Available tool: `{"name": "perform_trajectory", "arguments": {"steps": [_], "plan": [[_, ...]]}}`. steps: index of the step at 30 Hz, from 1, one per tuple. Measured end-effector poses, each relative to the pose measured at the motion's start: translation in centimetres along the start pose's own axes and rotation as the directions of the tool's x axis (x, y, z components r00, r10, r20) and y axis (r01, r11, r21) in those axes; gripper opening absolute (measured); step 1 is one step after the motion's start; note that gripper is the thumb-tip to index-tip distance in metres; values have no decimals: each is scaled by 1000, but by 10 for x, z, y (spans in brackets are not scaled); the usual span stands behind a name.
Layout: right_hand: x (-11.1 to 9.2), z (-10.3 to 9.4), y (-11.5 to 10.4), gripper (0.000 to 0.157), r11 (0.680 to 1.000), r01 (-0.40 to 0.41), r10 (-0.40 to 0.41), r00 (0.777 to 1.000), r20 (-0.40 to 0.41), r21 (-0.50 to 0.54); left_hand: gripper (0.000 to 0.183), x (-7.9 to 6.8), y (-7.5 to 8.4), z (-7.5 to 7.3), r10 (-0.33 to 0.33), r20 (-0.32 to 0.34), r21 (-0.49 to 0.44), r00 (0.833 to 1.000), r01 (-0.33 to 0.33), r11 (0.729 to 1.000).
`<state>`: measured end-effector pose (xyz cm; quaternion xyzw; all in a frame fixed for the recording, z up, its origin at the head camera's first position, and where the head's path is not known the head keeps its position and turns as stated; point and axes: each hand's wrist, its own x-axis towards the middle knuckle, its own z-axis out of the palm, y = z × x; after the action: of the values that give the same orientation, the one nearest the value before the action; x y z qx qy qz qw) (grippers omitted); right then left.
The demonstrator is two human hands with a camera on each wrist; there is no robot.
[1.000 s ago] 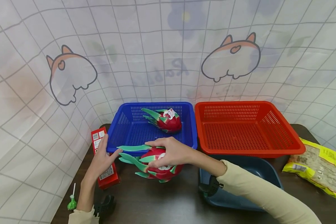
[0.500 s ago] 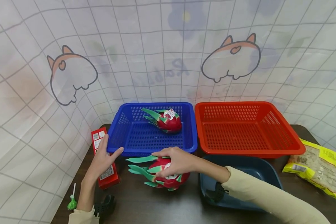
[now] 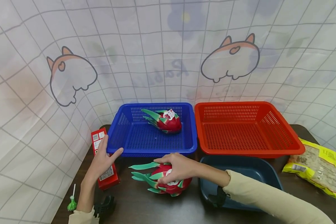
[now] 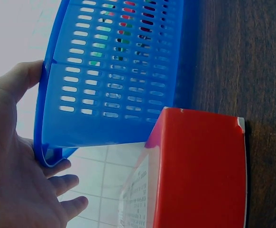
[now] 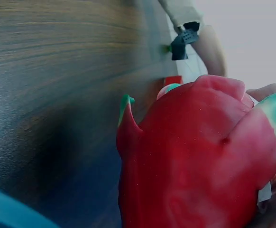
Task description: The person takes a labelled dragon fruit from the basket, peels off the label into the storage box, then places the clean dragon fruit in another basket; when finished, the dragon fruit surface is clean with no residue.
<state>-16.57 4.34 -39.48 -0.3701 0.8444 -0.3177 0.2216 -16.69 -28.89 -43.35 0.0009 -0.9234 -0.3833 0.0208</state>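
My right hand (image 3: 182, 168) grips a red dragon fruit (image 3: 163, 186) with green leaf tips and a white label, from above. It is in front of the blue basket, over the dark table. Up close in the right wrist view, the dragon fruit (image 5: 199, 156) covers much of the hand. At the near left corner of the blue basket (image 3: 151, 153), my left hand (image 3: 102, 158) rests against the rim with extended fingers. In the left wrist view the thumb of the left hand (image 4: 14, 156) touches the basket's rim. A second dragon fruit (image 3: 170, 124) lies inside this basket.
A red perforated basket (image 3: 249, 152) stands right of the blue one. Before it sits a dark blue tray (image 3: 263, 174), partly under the right forearm. A red box (image 3: 109, 179) lies by the left hand, a green lollipop (image 3: 72, 203) beyond, and a yellow packet (image 3: 315, 168) far right.
My right hand and the gripped dragon fruit have moved right and towards me, away from the blue basket's front rim. The left hand has stayed at the corner.
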Motion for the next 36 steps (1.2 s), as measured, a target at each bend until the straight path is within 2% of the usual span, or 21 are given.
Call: {"name": "perform_trajectory", "arguments": {"steps": [9, 19, 31, 36], "plan": [[0, 6, 6, 68, 999, -30, 31, 999, 11, -26, 100, 0, 0, -1, -12, 1, 8, 1000, 12, 1000], [2, 12, 13, 69, 998, -8, 9, 1000, 16, -65, 100, 0, 0, -1, -21, 3, 11, 1000, 21, 1000], [3, 18, 26, 71, 999, -1, 3, 1000, 29, -42, 100, 3, 1, -1, -8, -2, 15, 1000, 8, 1000], [4, 20, 27, 72, 998, -17, 21, 998, 60, -59, 100, 3, -1, 0, -16, 1, 14, 1000, 16, 1000]]}}
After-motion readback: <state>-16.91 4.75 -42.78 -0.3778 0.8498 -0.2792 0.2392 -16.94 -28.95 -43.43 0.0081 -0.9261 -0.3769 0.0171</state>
